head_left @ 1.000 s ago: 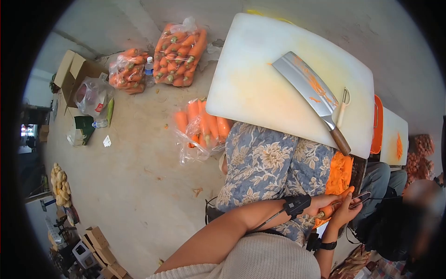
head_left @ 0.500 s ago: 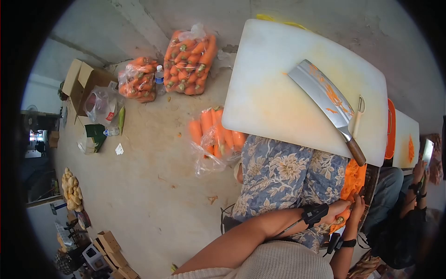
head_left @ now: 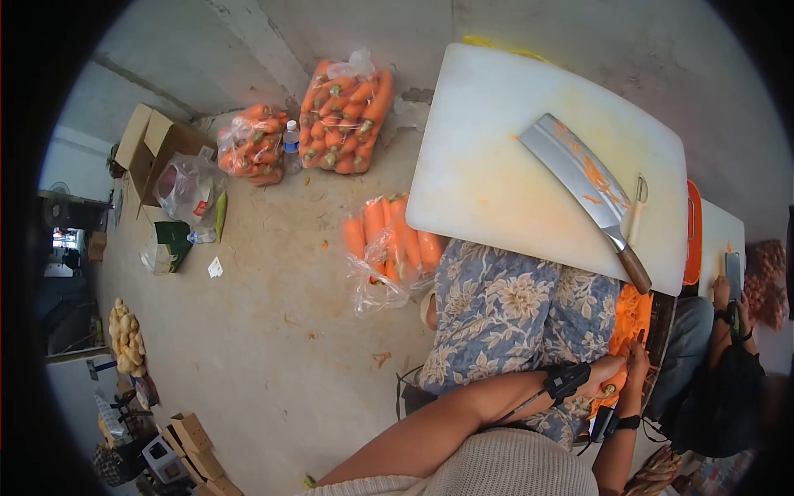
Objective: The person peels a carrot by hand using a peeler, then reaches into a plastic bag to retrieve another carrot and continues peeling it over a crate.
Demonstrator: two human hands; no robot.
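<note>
My left hand is closed around a carrot, whose stem end faces me. Right beside it, my right hand is closed with a slim dark tool poking out past the fingers; its working end is hidden. Both hands are low over a heap of orange carrot shreds, by my lap. Above my knees is a white cutting board. On it lie a cleaver with carrot bits on its blade and a pale-handled peeler.
Bagged carrots stand on the floor: a large bag, a smaller bag and an opened bag near my knees. A water bottle and a cardboard box are further left. At right, a co-worker's hands hold a cleaver.
My view has shifted slightly. My hands stay together at the carrot with only small movement. The co-worker's cleaver has come down and left, toward the board.
</note>
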